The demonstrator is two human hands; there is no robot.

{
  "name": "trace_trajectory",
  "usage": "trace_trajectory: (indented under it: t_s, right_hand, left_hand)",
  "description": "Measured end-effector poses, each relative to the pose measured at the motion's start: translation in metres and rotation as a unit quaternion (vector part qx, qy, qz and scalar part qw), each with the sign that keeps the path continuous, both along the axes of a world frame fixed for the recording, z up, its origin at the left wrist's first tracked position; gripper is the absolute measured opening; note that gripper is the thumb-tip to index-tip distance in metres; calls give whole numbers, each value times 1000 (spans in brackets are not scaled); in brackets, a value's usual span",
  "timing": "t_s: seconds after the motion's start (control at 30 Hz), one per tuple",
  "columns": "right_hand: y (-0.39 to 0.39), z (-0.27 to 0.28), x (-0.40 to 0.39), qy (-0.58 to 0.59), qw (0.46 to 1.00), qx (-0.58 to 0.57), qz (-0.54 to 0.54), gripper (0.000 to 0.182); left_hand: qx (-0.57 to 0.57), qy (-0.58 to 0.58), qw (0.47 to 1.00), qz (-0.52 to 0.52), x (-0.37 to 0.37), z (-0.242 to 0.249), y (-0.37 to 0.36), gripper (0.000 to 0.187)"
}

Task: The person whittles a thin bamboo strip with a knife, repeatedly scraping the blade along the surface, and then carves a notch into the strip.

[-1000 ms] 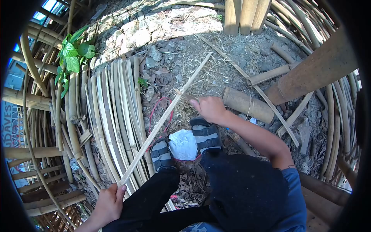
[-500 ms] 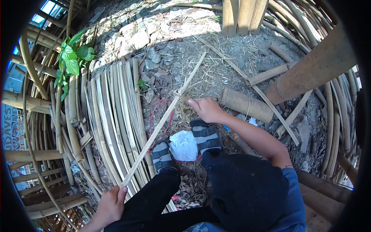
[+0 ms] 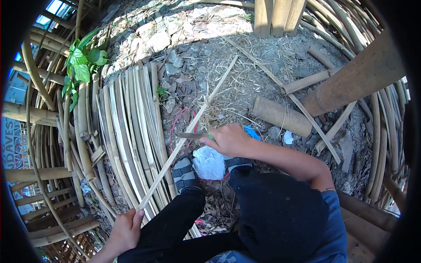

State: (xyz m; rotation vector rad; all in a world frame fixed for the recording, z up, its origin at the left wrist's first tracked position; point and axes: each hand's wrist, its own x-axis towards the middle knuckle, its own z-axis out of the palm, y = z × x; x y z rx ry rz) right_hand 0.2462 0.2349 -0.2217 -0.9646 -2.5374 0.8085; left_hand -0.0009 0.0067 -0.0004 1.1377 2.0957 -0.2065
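My left hand (image 3: pixel 126 231) is closed around the near end of a long, pale bamboo strip (image 3: pixel 169 162), which slants away up and to the right across the ground. In my right hand (image 3: pixel 231 141) is a knife (image 3: pixel 190 136) with a green handle, the fingers wrapped round it. Its blade points left and crosses the strip near the middle of its length. Just below the knife, a crumpled white bag (image 3: pixel 208 163) lies on the ground between my sandalled feet (image 3: pixel 184 174).
Left of the strip lies a row of split bamboo strips (image 3: pixel 131 127). To the right are a short bamboo tube (image 3: pixel 281 116), crossed strips and a thick leaning pole (image 3: pixel 355 72). A loop of pink string (image 3: pixel 172 125) and a blue scrap (image 3: pixel 251 132) lie on the ground.
My right hand with the knife has come down the strip toward my feet, and the blade now shows clearly. My left hand has stayed at the strip's near end.
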Motion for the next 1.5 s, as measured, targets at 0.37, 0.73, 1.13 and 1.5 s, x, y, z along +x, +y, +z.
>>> trace_trajectory:
  t_s: [0.37, 0.73, 1.13, 1.5]
  right_hand:
    - [38, -20, 5, -71, 989, 5, -129, 59]
    - [105, -27, 53, -173, 966, -8, -194, 61]
    - [4, -3, 22, 99, 993, -43, -48, 40]
    - [-14, -9, 24, 180, 962, 178, 101, 40]
  left_hand:
    - [8, 13, 1000, -26, -2, 2, -1, 48]
    - [23, 12, 999, -35, -3, -1, 6, 47]
    - [5, 3, 1000, -21, -1, 0, 0, 48]
    - [-3, 11, 1000, -28, 0, 0, -3, 48]
